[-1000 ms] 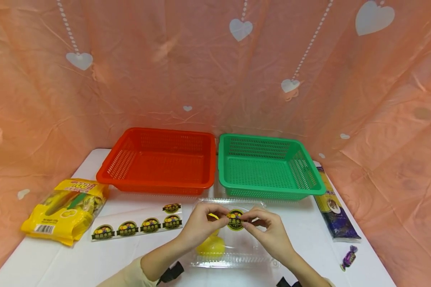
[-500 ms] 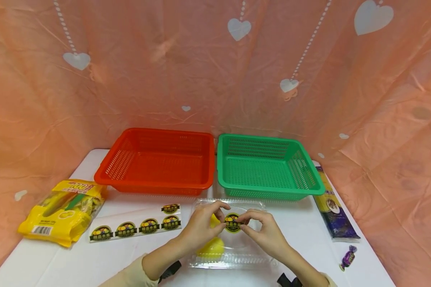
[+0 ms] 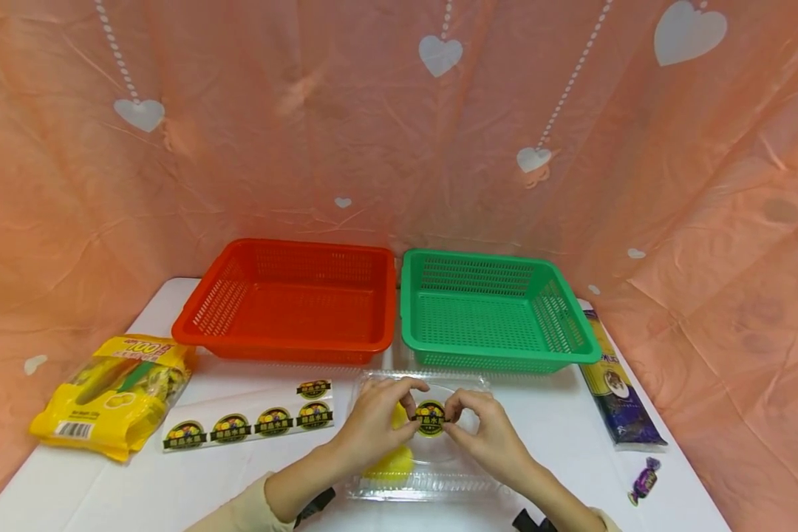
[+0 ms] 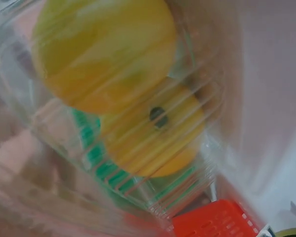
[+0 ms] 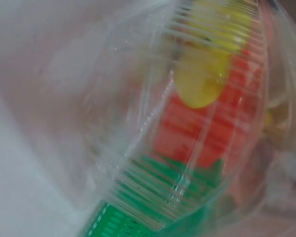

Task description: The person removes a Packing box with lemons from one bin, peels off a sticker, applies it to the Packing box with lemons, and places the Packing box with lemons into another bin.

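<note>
Both hands hover over the lid of a clear plastic clamshell box (image 3: 432,484) at the front middle of the table. Between them is a round black-and-yellow sticker (image 3: 430,419). My left hand (image 3: 375,423) pinches its left end with thumb and index finger, while my right hand (image 3: 490,437) pinches the right end. Whether the sticker touches the lid, I cannot tell. Yellow round fruits (image 4: 153,133) sit in the left part of the box, partly covered by the left hand in the head view. Through the box's ribbed side, yellow fruit (image 5: 202,74) also shows in the right wrist view, blurred.
Behind the box stand a red basket (image 3: 292,347) and a green basket (image 3: 499,355). Left lie a sticker sheet (image 3: 253,427) and a yellow candy bag (image 3: 113,399). Right are a purple-and-yellow packet (image 3: 621,391) and a purple wrapped candy (image 3: 645,480). A pink curtain hangs behind.
Both hands have shifted slightly left with the sticker, which is now more centred between them above the lid. The box and the baskets stay put.
</note>
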Demonstrator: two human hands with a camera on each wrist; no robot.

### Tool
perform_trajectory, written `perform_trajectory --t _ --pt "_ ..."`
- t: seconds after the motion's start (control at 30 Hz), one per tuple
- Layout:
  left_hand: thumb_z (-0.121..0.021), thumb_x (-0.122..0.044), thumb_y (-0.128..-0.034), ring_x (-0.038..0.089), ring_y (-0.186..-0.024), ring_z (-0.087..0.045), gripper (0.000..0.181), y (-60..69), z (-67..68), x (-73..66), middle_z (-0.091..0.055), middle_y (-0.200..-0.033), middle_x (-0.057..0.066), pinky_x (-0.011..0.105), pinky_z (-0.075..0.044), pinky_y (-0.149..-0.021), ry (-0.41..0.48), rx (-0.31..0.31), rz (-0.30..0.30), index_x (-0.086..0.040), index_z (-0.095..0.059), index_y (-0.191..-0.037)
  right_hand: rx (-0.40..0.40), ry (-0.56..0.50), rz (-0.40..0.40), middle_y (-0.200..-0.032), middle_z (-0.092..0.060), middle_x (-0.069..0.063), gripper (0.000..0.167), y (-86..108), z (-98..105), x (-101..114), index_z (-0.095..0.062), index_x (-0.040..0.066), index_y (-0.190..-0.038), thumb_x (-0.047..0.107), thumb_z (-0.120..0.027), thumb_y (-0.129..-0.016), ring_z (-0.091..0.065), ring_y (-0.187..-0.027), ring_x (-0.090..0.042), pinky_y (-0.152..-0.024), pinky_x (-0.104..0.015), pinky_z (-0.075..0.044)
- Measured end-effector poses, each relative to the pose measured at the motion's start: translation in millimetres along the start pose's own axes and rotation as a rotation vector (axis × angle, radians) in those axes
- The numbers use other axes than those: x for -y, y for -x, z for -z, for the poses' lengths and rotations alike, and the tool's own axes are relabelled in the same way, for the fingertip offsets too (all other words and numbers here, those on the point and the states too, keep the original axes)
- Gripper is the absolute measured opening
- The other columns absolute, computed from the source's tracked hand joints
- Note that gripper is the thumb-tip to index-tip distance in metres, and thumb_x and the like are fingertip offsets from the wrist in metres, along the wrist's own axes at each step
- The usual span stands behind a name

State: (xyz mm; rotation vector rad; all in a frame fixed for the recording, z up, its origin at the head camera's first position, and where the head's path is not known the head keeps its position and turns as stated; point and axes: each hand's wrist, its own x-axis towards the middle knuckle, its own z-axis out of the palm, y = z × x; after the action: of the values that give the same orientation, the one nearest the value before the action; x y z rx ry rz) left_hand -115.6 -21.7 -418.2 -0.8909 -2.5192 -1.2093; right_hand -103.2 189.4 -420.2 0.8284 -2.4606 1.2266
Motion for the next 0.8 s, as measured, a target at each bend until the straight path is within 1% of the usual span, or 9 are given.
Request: perform_trajectory --t 0.1,0.2,0.33,0.43,0.53,0.63,0.7,0.77,0.8 --pt "-0.085 -0.006 -0.0741 0.011 -0.085 -0.057 0.049 0.7 -2.2 0.8 -0.056 -0.074 -0.011 0.048 -0.038 -0.095 -0.059 -0.01 -0.034 -0.01 -0.065 -0.118 -0.006 0.033 0.017 -0.082 -0.063 0.015 0.04 -0.1 -1.0 0.4 -0.059 0.018 -0.082 -0.011 -0.082 -0.068 -0.056 -0.082 -0.005 -0.081 -0.033 -0.041" --pt "-0.087 -0.009 -0.0735 0.014 -0.082 -0.058 0.052 0.8 -3.1 0.6 -0.055 -0.075 -0.012 0.048 -0.038 -0.095 -0.092 -0.004 -0.053 -0.011 -0.064 -0.121 -0.004 0.077 0.045 -0.082 -0.061 0.014 0.042 -0.4 -2.3 1.1 -0.057 0.017 -0.083 -0.01 -0.084 -0.066 -0.055 -0.081 -0.004 -0.081 -0.033 -0.041" --pt "-0.087 -0.009 -0.0742 0.017 -0.081 -0.057 0.054 0.3 -3.1 -0.5 -0.054 -0.075 -0.012 0.048 -0.037 -0.097 -0.09 0.008 -0.049 -0.012 -0.064 -0.123 0.003 0.109 0.065 -0.082 -0.058 0.014 0.045 -0.4 -3.9 2.0 -0.054 0.017 -0.084 -0.009 -0.086 -0.065 -0.052 -0.081 -0.003 -0.078 -0.032 -0.041" --pt "-0.087 -0.009 -0.0746 0.014 -0.082 -0.056 0.054 -0.2 -3.5 -0.9 -0.054 -0.075 -0.012 0.048 -0.037 -0.097 -0.097 0.009 -0.044 -0.012 -0.064 -0.123 -0.006 0.113 0.074 -0.081 -0.057 0.014 0.047 -1.4 -5.0 2.1 -0.053 0.016 -0.086 -0.008 -0.087 -0.064 -0.052 -0.079 -0.003 -0.078 -0.032 -0.041" --pt "-0.087 -0.01 -0.0748 0.012 -0.085 -0.053 0.053 -0.3 -3.6 -1.3 -0.053 -0.073 -0.014 0.047 -0.037 -0.096 -0.113 0.008 -0.03 -0.011 -0.064 -0.123 -0.02 0.129 0.082 -0.082 -0.058 0.013 0.048 -2.6 -6.9 1.2 -0.055 0.015 -0.09 -0.006 -0.088 -0.063 -0.053 -0.078 -0.004 -0.078 -0.032 -0.042" --pt "-0.087 -0.013 -0.0753 0.011 -0.088 -0.051 0.052 -0.4 -4.0 -0.4 -0.051 -0.071 -0.014 0.046 -0.036 -0.095 -0.142 0.003 -0.017 -0.012 -0.065 -0.122 -0.045 0.199 0.089 -0.085 -0.06 0.009 0.049 -2.9 -8.2 -0.3 -0.06 0.012 -0.099 0.003 -0.092 -0.063 -0.054 -0.081 -0.007 -0.081 -0.037 -0.044" --pt "-0.087 -0.016 -0.0752 0.013 -0.091 -0.05 0.052 -0.6 -4.1 1.0 -0.052 -0.072 -0.012 0.046 -0.035 -0.094 -0.172 -0.011 -0.02 -0.012 -0.065 -0.121 -0.061 0.274 0.087 -0.092 -0.062 0.004 0.055 -3.4 -7.9 -1.6 -0.062 0.01 -0.108 0.013 -0.093 -0.063 -0.056 -0.089 -0.012 -0.085 -0.042 -0.044" --pt "-0.088 -0.021 -0.0747 0.017 -0.097 -0.051 0.052 -0.8 -4.1 3.0 -0.057 -0.082 -0.008 0.048 -0.035 -0.096 -0.227 -0.04 -0.031 -0.013 -0.065 -0.121 -0.069 0.352 0.071 -0.105 -0.062 -0.004 0.065 -3.7 -6.1 -2.8 -0.062 0.008 -0.118 0.024 -0.093 -0.064 -0.056 -0.101 -0.021 -0.091 -0.049 -0.044" --pt "-0.088 -0.023 -0.0748 0.019 -0.102 -0.051 0.053 -0.9 -4.1 4.1 -0.059 -0.089 -0.005 0.05 -0.035 -0.098 -0.252 -0.052 -0.035 -0.013 -0.065 -0.121 -0.065 0.383 0.058 -0.112 -0.061 -0.008 0.07 -3.9 -5.0 -3.7 -0.061 0.008 -0.123 0.029 -0.093 -0.064 -0.055 -0.107 -0.025 -0.093 -0.053 -0.043"
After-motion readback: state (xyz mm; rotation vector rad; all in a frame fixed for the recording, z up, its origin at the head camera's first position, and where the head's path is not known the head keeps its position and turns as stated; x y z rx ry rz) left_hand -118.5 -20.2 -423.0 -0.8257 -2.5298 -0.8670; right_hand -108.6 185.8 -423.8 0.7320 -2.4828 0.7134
